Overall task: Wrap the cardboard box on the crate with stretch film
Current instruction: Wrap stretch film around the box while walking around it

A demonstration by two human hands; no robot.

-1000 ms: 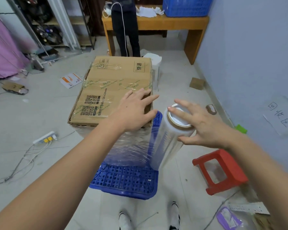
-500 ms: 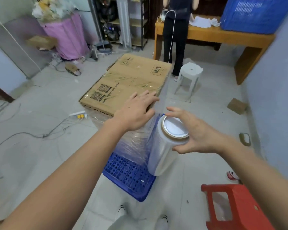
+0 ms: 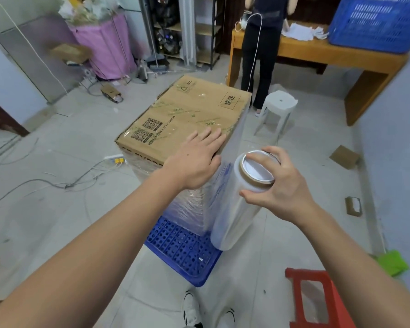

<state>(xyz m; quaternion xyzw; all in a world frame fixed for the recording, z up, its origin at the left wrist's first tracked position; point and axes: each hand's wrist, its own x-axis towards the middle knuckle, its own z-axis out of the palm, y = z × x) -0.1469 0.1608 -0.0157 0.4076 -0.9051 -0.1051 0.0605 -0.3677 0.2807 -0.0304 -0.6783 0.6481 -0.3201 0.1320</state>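
- Cardboard box (image 3: 189, 119) sits on a blue crate (image 3: 185, 250) on the tiled floor, in the head view; its top carries printed codes and clear sealing tape, and its near sides are already sheathed in clear stretch film (image 3: 187, 202) down to the crate.
- The left hand (image 3: 199, 159) lies flat on the near corner of the box top, fingers straight and spread, pressing down and gripping nothing.
- The right hand (image 3: 279, 183) grips the top end of the film roll (image 3: 237, 207), fingers curled over the cardboard core's rim and thumb against the roll's side; the roll stands tilted just beside the box's near right corner, its lower end over the crate's edge.
- A sheet of film runs from the roll along the box's right side.
- A red stool (image 3: 317, 301) stands at lower right, a white stool (image 3: 278, 107) beyond the box.
- A second person (image 3: 262, 43) in dark clothes stands at a wooden table (image 3: 317, 52) bearing a blue basket (image 3: 374, 22).
- A power strip (image 3: 115, 159) and cables lie left of the box.
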